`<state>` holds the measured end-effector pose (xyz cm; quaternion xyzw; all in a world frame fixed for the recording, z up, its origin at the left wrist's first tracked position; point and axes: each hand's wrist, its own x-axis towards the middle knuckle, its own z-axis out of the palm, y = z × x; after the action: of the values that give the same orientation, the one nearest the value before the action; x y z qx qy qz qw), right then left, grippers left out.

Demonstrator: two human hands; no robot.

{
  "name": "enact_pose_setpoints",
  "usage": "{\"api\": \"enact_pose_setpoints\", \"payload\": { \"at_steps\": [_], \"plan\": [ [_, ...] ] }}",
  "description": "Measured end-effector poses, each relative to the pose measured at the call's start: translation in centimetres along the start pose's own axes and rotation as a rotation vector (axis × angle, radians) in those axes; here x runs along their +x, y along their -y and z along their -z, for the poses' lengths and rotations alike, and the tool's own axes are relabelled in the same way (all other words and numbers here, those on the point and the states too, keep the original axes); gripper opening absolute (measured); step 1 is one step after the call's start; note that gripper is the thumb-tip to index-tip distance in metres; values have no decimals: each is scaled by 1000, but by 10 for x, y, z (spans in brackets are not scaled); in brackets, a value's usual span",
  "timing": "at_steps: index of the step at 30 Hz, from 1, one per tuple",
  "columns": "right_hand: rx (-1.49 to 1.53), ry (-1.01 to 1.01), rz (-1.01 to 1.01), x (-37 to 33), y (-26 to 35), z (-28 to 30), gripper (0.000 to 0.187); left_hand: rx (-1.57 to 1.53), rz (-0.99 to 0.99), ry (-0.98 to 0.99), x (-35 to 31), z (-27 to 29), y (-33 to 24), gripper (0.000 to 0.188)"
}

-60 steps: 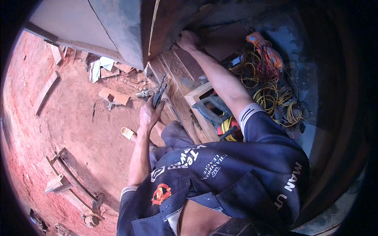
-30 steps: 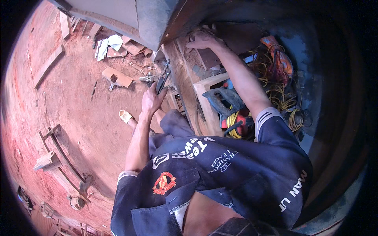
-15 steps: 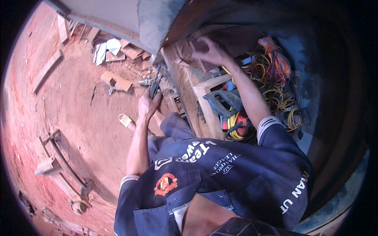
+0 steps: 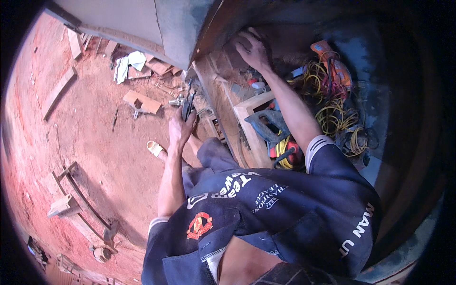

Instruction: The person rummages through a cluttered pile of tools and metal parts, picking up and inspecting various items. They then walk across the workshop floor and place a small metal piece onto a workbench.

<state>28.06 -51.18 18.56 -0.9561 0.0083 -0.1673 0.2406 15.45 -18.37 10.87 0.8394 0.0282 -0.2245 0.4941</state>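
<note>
My left hand is wrapped round what look like dark-handled pliers, held over the edge between the dirt floor and a dusty wooden ledge. My right hand reaches forward into a dark, box-like space, its fingers apart and nothing seen in them. It is close to the shadowed back wall; whether it touches cannot be made out. Under my right forearm lie a blue-grey power-tool handle and a coil of yellow cord against a red tool body. A pale wooden frame sits beside them.
Tangled yellow cables and an orange bag-like item fill the right side. A grey panel overhangs the front. Wood offcuts and white scraps lie on the reddish ground. A wooden frame piece is at left.
My right hand has moved farther forward and slightly to the right, toward the dark back wall. The left hand keeps the pliers in nearly the same place.
</note>
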Motion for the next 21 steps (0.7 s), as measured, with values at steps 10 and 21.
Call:
{"api": "enact_pose_setpoints", "payload": {
  "at_steps": [10, 21],
  "plan": [
    [837, -353, -1285, 4, -155, 21, 67, 12, 64, 91, 2, 9, 15, 48],
    [1135, -309, -1311, -22, -179, 63, 66, -1, -15, 158, -8, -6, -8, 58]
  ]
}}
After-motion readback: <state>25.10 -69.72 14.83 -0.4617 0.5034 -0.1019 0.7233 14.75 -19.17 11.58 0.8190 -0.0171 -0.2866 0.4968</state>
